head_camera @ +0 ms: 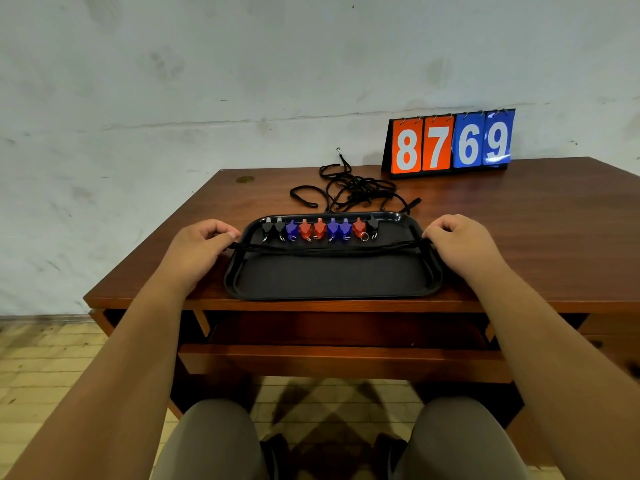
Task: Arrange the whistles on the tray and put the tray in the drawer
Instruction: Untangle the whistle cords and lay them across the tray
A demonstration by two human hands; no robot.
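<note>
A cord [325,249] is pinched taut between the left hand [199,251] and the right hand [460,244], across the tray [332,282], just near of the whistles [318,228].

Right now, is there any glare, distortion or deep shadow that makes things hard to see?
Head view: glare washes across the scoreboard's blue 9 card, still readable; the wide lens stretches the forearms toward the corners; the open drawer lies in shadow; the whistles are sharp, but the black cord held by the left hand and right hand nearly vanishes against the black tray.
</note>
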